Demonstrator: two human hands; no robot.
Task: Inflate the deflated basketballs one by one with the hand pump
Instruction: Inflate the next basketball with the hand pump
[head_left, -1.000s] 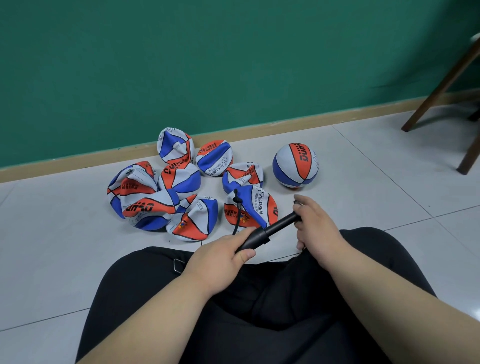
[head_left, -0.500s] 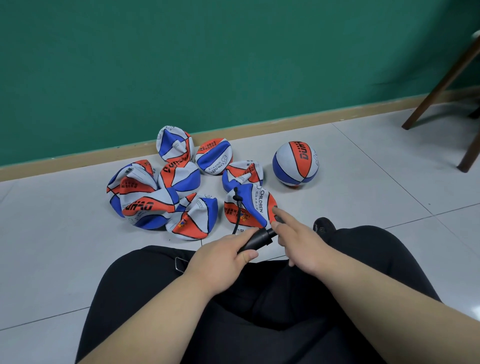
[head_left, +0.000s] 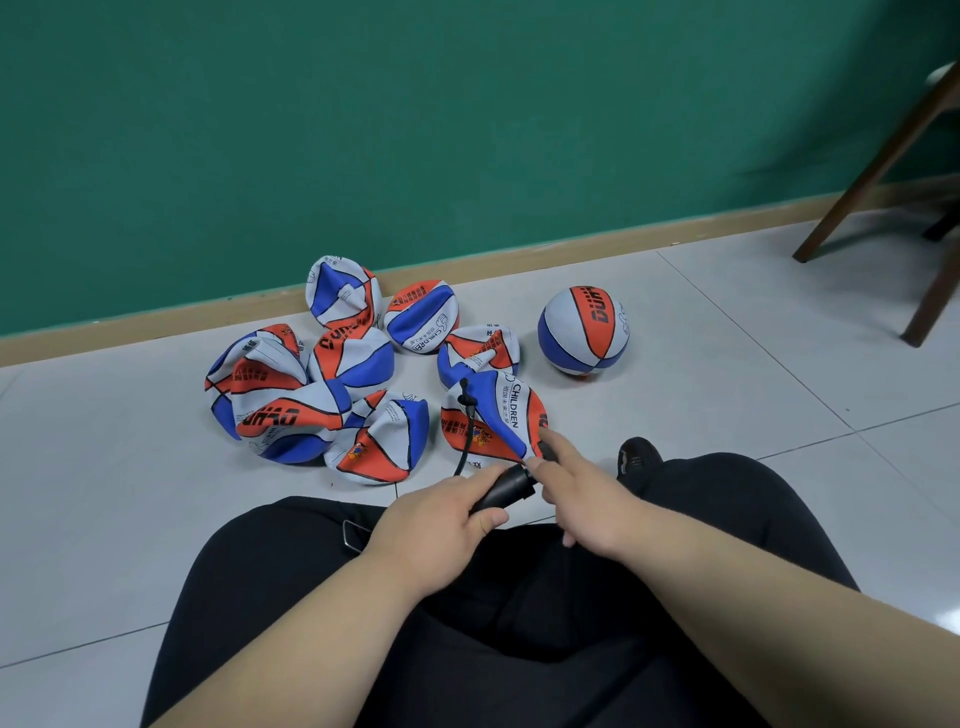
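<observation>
My left hand (head_left: 436, 514) grips the barrel of the black hand pump (head_left: 506, 486) over my lap. My right hand (head_left: 582, 493) covers the pump's handle, pushed in close to the barrel, with the index finger stretched forward. A thin black hose (head_left: 467, 421) runs from the pump up to the valve of a flat red, white and blue basketball (head_left: 506, 415) lying just in front of my hands. One inflated, round basketball (head_left: 583, 330) stands to its far right.
Several more deflated basketballs (head_left: 291, 410) lie heaped on the pale tiled floor at the left, up to the wooden baseboard (head_left: 156, 322) of the green wall. Dark chair legs (head_left: 872, 161) stand at the far right. My shoe (head_left: 636, 454) shows beside my right knee.
My right hand has pushed the pump handle in toward the barrel, closing the gap to my left hand. The left hand and the balls have stayed put.
</observation>
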